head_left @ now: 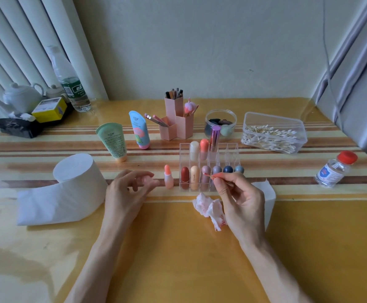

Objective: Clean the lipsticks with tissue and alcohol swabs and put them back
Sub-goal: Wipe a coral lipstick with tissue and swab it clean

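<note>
Lipstick [168,177]: uncapped, upright on table [178,248], just beside rack [228,154], at its 9 o'clock. My left hand [130,189]: fingers curled, pinching a small pink cap [146,179], at the lipstick's 9 o'clock. My right hand [237,200]: pinching a swab [211,176], pink tip toward 10 o'clock, before the rack's front row. Tissue [210,209]: crumpled, pink-stained, at the rack's 6 o'clock. Roll [75,182]: 9 o'clock. Alcohol bottle [335,171]: 3 o'clock, well apart.

Brown and cream stripes cross the amber table [178,259]. In the clear organiser [230,149], front lipsticks [184,174] run dark red, tan, mauve, lilac, navy, grey-blue. Left of it: a peach lipstick [168,177], a pink cap [146,179]. Before it: pink-stained white tissue [208,207], an orange-tipped swab [218,177].
</note>
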Demonstrator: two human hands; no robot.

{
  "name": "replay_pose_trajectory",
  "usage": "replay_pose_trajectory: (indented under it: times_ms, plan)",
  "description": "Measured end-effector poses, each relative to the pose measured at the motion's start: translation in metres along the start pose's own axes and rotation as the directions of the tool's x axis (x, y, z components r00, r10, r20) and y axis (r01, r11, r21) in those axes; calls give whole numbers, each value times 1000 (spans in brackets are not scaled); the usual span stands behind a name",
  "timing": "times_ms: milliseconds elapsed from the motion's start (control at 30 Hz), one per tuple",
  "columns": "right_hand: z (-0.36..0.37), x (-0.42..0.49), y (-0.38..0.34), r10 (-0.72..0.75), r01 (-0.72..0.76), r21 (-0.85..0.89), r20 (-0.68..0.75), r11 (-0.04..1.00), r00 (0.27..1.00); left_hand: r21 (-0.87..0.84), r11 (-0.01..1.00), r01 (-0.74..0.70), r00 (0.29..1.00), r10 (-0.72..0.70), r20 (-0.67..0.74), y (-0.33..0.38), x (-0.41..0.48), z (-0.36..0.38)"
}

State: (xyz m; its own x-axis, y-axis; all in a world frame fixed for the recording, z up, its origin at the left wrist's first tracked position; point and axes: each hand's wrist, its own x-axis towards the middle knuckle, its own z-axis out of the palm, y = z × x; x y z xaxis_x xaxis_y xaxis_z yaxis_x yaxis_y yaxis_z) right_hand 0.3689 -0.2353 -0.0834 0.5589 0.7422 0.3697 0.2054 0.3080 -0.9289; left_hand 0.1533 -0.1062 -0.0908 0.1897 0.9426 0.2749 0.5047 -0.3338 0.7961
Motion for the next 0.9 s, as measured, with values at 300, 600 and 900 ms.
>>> replay_pose_trajectory:
  times_ms: [300, 600, 900]
  plan:
    - [8, -7, 4, -157, 179, -116, 180, 977, 971, -589, 797, 131, 900, 153, 407, 30, -10, -8]
    - [10, -11, 5, -221, 289, -263, 259, 920, 940, -561, 813, 156, 874, 151, 462, 31, -13, -2]
    - [11, -14, 9, -284, 394, -376, 314, 839, 906, -572, 813, 106, 884, 186, 429, 28, -13, 1]
